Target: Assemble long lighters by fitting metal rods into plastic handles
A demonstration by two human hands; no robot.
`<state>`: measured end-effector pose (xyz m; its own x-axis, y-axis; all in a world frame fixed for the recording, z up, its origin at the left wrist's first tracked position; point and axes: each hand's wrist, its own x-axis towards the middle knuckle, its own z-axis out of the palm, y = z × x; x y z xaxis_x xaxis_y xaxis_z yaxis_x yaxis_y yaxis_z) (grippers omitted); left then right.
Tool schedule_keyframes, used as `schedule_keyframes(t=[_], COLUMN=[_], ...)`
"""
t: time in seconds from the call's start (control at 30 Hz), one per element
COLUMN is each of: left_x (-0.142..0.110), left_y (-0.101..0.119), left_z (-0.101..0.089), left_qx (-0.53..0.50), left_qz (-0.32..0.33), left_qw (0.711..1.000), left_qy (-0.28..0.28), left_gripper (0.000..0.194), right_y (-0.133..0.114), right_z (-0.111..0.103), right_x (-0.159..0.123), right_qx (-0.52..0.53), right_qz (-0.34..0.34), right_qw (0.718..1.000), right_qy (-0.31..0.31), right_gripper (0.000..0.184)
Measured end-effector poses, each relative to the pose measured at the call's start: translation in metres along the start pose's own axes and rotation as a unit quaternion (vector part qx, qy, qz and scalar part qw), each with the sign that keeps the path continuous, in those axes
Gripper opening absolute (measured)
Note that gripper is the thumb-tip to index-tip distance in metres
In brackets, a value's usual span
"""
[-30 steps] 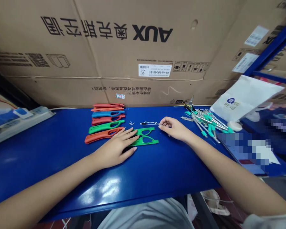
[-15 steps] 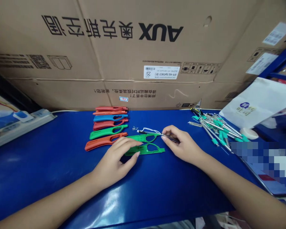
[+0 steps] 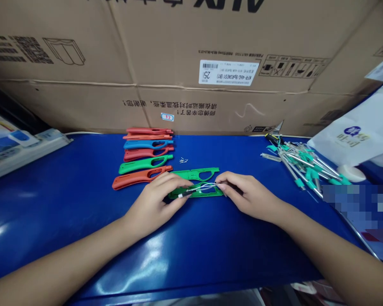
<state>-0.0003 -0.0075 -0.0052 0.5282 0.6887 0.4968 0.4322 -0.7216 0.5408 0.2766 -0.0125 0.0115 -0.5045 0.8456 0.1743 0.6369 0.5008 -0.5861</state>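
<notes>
Two green plastic handle shells lie side by side on the blue table: the far shell (image 3: 196, 173) and the near shell (image 3: 207, 194). My left hand (image 3: 156, 204) rests on the near shell's left end, fingers curled, pinching the black-tipped end of a thin white wire part (image 3: 198, 189). My right hand (image 3: 249, 195) pinches the wire's other end above the near shell's right end. The wire stretches between both hands over the near shell.
A row of red, blue, green and orange handle shells (image 3: 145, 155) lies behind my left hand. A pile of metal rods with teal tips (image 3: 301, 165) sits at the right, beside a white bag (image 3: 360, 131). Large cardboard boxes (image 3: 191, 63) wall off the back. A white power strip (image 3: 25, 148) is at the left.
My right hand carried the wire part from behind the shells down over the near green shell. My left hand curled and took hold of its black-tipped end. The camera tilted down.
</notes>
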Motion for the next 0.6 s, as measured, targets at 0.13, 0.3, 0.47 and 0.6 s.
schedule_keyframes(t=[0.13,0.3,0.47,0.6], left_x=[0.0003,0.0014,0.0026,0.0034], left_y=[0.0000,0.0041,0.0054,0.0043], left_z=[0.0008,-0.0006,0.0005,0.0035], left_qx=[-0.013,-0.046,-0.061,-0.069], left_qz=[-0.019,-0.043,-0.046,-0.062], left_qw=[0.999,0.998,0.997,0.995], left_qy=[-0.025,-0.011,-0.017,-0.040], left_gripper=[0.015,0.012,0.007,0.009], right_y=[0.0063,0.0086,0.0058,0.0050], right_z=[-0.0028,-0.0030,-0.0042,-0.0092], right_x=[-0.0007,-0.0015,-0.0019,-0.0021], right_qx=[-0.022,-0.005,-0.017,-0.045], right_qz=[-0.040,-0.050,-0.020,-0.008], right_qw=[0.999,0.998,0.998,0.996], right_qy=[-0.027,-0.038,-0.062,-0.083], right_gripper=[0.021,0.022,0.017,0.010])
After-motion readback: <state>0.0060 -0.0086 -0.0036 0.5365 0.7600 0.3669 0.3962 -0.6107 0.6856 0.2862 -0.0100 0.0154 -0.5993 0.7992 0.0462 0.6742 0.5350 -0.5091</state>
